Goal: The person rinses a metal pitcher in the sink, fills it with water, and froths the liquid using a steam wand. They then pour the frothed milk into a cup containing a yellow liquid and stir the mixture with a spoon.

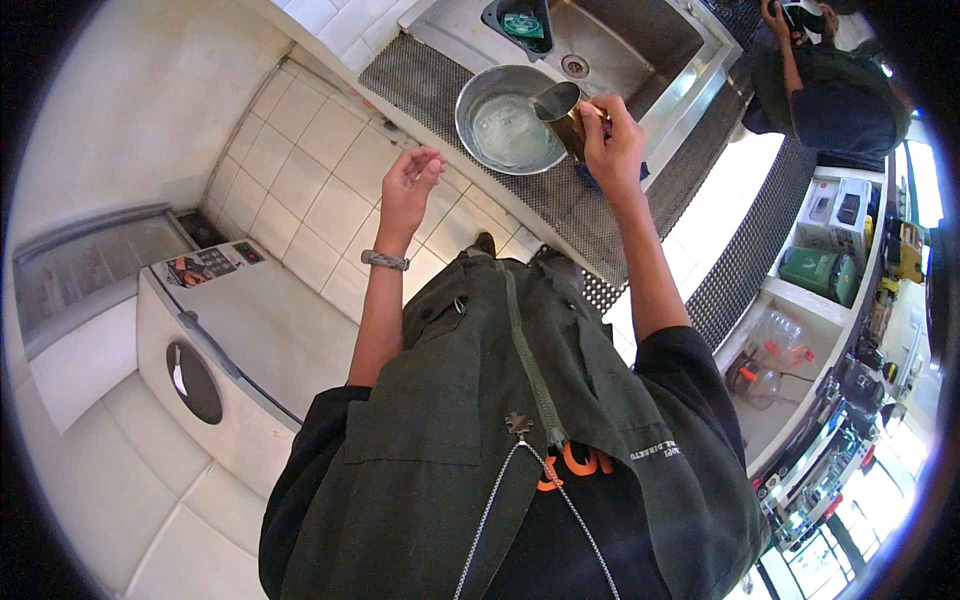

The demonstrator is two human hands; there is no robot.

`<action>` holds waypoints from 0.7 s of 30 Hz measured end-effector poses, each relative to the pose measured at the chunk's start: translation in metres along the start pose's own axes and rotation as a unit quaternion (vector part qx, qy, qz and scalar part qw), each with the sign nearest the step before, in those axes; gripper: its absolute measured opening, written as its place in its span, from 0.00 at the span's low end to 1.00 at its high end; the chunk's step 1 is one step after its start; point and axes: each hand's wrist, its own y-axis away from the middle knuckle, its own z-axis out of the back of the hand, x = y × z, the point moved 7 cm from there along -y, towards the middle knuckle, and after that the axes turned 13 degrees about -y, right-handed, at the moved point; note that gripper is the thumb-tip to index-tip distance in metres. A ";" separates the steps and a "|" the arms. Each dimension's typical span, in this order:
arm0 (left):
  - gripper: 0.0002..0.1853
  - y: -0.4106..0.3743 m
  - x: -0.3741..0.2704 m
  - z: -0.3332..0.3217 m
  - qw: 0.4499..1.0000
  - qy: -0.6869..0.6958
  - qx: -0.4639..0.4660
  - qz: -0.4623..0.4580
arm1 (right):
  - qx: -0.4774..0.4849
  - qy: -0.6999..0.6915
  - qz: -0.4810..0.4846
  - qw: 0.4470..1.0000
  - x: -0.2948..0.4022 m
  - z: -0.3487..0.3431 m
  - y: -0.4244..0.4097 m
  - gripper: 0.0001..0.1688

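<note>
My right hand is closed around a brass-coloured metal pitcher, which is tilted with its spout over the right side of a round metal basin. Cloudy, bubbly liquid lies in the basin. The basin rests on a dark perforated mat beside the sink. My left hand is raised to the left of the basin, fingers curled loosely, holding nothing. Something dark blue lies on the mat under my right hand, partly hidden.
A steel sink with a drain lies beyond the basin, a black caddy with a green-and-white item at its left. Another person stands at the upper right. Shelves with boxes and jugs run along the right; a white chest freezer stands at the left.
</note>
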 end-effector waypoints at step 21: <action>0.16 0.012 0.007 0.010 1.000 0.004 -0.022 0.015 | -0.279 -0.113 0.002 0.954 0.024 0.011 0.017 0.08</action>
